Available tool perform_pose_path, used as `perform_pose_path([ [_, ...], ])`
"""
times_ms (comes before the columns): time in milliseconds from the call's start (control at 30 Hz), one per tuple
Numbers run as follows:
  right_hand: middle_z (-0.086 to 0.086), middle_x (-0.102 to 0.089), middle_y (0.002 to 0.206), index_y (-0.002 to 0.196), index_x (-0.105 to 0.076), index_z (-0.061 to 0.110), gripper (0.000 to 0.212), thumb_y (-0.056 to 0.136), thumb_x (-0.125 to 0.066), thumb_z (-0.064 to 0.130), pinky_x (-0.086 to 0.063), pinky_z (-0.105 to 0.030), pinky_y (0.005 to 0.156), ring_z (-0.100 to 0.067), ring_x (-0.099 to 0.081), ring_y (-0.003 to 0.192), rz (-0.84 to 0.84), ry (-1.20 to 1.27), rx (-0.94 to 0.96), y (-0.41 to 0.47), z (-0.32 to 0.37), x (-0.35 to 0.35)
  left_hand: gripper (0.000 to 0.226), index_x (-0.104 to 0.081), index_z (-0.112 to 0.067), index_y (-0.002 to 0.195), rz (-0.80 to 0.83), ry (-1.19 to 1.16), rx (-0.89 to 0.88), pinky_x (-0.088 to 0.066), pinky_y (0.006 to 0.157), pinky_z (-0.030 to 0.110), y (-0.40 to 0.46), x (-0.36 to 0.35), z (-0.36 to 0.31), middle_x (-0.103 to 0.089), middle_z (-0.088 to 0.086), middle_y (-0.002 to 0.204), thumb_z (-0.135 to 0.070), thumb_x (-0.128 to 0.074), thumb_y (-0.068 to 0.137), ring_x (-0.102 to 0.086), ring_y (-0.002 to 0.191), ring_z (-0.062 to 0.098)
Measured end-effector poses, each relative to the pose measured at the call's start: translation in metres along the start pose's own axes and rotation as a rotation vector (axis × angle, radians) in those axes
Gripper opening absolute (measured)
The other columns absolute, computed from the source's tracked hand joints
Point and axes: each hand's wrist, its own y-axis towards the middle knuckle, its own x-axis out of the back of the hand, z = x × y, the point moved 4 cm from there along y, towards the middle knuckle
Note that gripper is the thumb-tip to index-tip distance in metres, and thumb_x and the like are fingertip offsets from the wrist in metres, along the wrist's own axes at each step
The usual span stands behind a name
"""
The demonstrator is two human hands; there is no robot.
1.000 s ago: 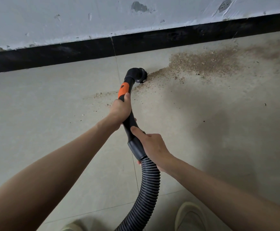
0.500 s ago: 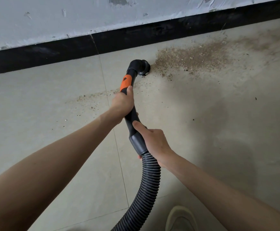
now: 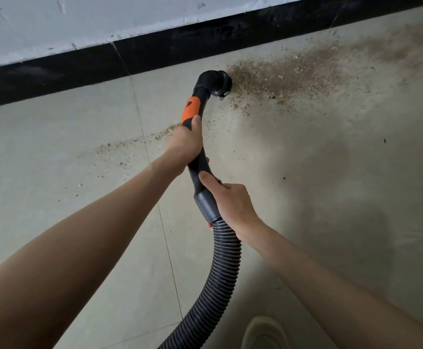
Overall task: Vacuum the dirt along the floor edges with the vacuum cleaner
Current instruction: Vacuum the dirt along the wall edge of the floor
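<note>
**Head view: nozzle at the near end of the dirt band, edge cleaning partly done**

Head view, looking down: we hold the vacuum wand point(image 3: 197, 137) with both hands. Our left hand point(image 3: 185, 144) is wrapped round the black grip just below the orange collar point(image 3: 190, 109), thumb laid along it. Our right hand point(image 3: 232, 202) grips the grey cuff point(image 3: 206, 205) where the ribbed hose point(image 3: 218, 278) joins; the hose runs down past a pale shoe point(image 3: 264, 333) at the bottom edge.

The round nozzle point(image 3: 219, 83) rests on the tiled floor point(image 3: 54, 172), touching the left end of a dense brown dirt band point(image 3: 288, 75) that runs rightward beside the black skirting board point(image 3: 155, 56) and fades toward the frame's right edge.

Progress, as we judge it: the tile left of the nozzle, next to the skirting, looks largely clean. A thin trail of crumbs point(image 3: 129, 144) is left farther out from the wall, beside our left hand, with scattered specks below it. The main band to the right looks untouched, so most of the work lies ahead.

Compared with half a second ago, both grips are unchanged, and the nozzle has moved rightward from the band's sparse fringe to its dense edge. The loose grains that lay near it then are fewer.
</note>
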Motion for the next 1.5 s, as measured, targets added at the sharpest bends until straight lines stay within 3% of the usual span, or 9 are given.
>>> perform_pose_path([
  [233,0.006,-0.058,0.044,0.066,-0.059,0.011,0.046,0.082,-0.067,0.053,-0.05,-0.024,0.046,-0.015,-0.058,0.041,0.014,-0.039,0.031,0.003,-0.002,-0.013,0.045,-0.045,-0.005,0.106,-0.016,-0.047,0.032,-0.056,0.054,0.03,-0.002,0.012,0.009,-0.056,0.011,0.082,-0.046,-0.028,0.1,-0.061,0.053,0.021],
  [400,-0.002,-0.059,0.051,0.071,-0.059,0.007,0.046,0.08,-0.069,0.051,-0.049,-0.025,0.043,-0.017,-0.057,0.039,0.099,-0.06,0.009,-0.004,-0.002,-0.031,0.044,-0.044,-0.006,0.104,-0.04,-0.099,0.094,-0.048,0.04,0.021,-0.008,0.033,0.029,-0.056,0.009,0.075,-0.047,-0.029,0.1,-0.061,0.049,0.019],
  [500,-0.007,-0.061,0.06,0.073,-0.058,0.005,0.047,0.081,-0.069,0.05,-0.051,-0.028,0.046,-0.021,-0.057,0.042,0.164,-0.099,-0.011,-0.011,0.001,-0.048,0.047,-0.048,-0.005,0.101,-0.09,-0.135,0.11,-0.055,0.052,0.029,-0.013,0.056,0.044,-0.059,0.01,0.077,-0.049,-0.03,0.099,-0.065,0.056,0.022],
  [633,-0.013,-0.062,0.067,0.076,-0.058,0.003,0.052,0.081,-0.068,0.054,-0.052,-0.032,0.055,-0.026,-0.057,0.05,0.276,-0.195,-0.018,-0.022,0.01,-0.078,0.046,-0.045,-0.006,0.102,-0.177,-0.228,0.165,-0.056,0.083,0.047,-0.023,0.096,0.073,-0.06,0.017,0.101,-0.05,-0.033,0.096,-0.066,0.093,0.036],
  [900,-0.006,-0.058,0.046,0.074,-0.062,0.002,0.056,0.078,-0.069,0.058,-0.045,-0.024,0.041,-0.024,-0.057,0.039,0.42,-0.405,-0.016,-0.057,0.021,-0.138,0.036,-0.036,-0.008,0.107,-0.275,-0.561,0.293,-0.054,0.084,0.046,-0.057,0.165,0.137,-0.057,0.014,0.101,-0.042,-0.039,0.096,-0.063,0.102,0.037],
  [1033,-0.01,-0.059,0.052,0.08,-0.062,0.001,0.056,0.08,-0.068,0.057,-0.045,-0.024,0.041,-0.024,-0.056,0.039,0.494,-0.48,-0.021,-0.078,0.025,-0.165,0.04,-0.036,-0.012,0.112,-0.297,-0.688,0.33,-0.055,0.07,0.041,-0.072,0.196,0.162,-0.056,0.014,0.098,-0.048,-0.042,0.095,-0.066,0.094,0.035],
  [1167,-0.007,-0.057,0.048,0.081,-0.06,0.002,0.053,0.081,-0.068,0.054,-0.046,-0.024,0.041,-0.022,-0.054,0.038,0.565,-0.552,-0.006,-0.095,0.023,-0.191,0.045,-0.036,-0.014,0.116,-0.369,-0.805,0.347,-0.048,0.037,0.024,-0.087,0.225,0.189,-0.055,0.013,0.088,-0.05,-0.046,0.092,-0.064,0.042,0.021],
  [1367,-0.009,-0.057,0.051,0.086,-0.064,0.001,0.051,0.082,-0.068,0.052,-0.047,-0.025,0.04,-0.022,-0.055,0.039,0.636,-0.655,-0.048,-0.113,0.01,-0.206,0.059,-0.033,-0.017,0.141,-0.41,-0.902,0.408,-0.047,0.042,0.022,-0.111,0.226,0.233,-0.055,0.013,0.123,-0.048,-0.042,0.091,-0.062,0.039,0.018],
  [1500,-0.011,-0.06,0.056,0.081,-0.065,0.0,0.053,0.081,-0.066,0.053,-0.048,-0.027,0.046,-0.024,-0.057,0.045,0.651,-0.735,-0.04,-0.121,0.002,-0.195,0.044,-0.037,-0.02,0.132,-0.399,-0.913,0.43,-0.048,0.046,0.026,-0.128,0.212,0.24,-0.057,0.011,0.105,-0.042,-0.039,0.093,-0.064,0.04,0.021],
])
